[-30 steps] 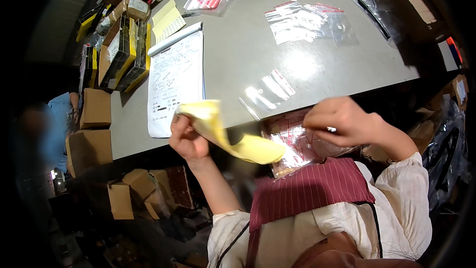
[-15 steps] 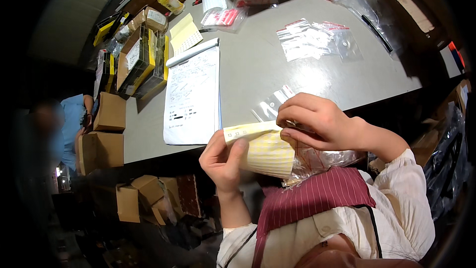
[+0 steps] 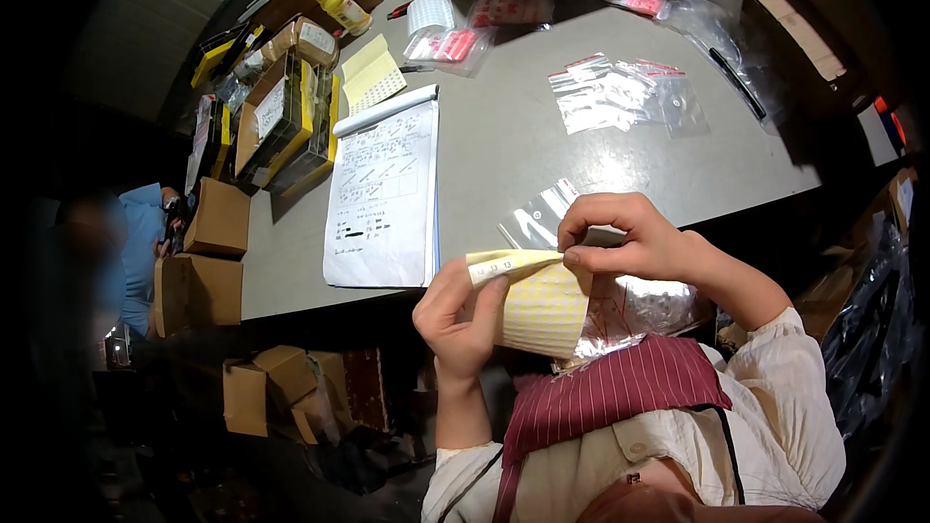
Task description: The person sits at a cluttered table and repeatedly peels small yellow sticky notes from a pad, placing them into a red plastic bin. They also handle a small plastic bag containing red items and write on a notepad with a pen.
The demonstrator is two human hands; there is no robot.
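A yellow-and-white sticker sheet [image 3: 542, 315] is in front of me, off the near table edge, its top strip bent over. My left hand [image 3: 459, 318] grips its left end between thumb and fingers, the thumb just under a few printed labels. At the sheet's upper right, my right hand [image 3: 632, 240] is closed in a pinch on the edge; whether a peeled label is between the fingertips is hidden. Just behind the sheet lies a small clear zip bag [image 3: 539, 214], partly covered by my right hand. A shiny clear bag [image 3: 647, 315] rests below my right hand.
A written notepad [image 3: 386, 196] lies left on the grey table [image 3: 494, 136]. Beyond it are a folded yellow sheet [image 3: 372, 76] and a bottle [image 3: 341, 8]. Zip bags [image 3: 610, 92] and a black pen [image 3: 738, 83] lie farther right. Boxes [image 3: 281, 116] line the left edge; a person [image 3: 140, 247] stands there.
The sheet and my left hand have shifted a little right. The sheet's top edge is now bent over more, and my right fingers pinch tighter at its corner. The view has shifted slightly.
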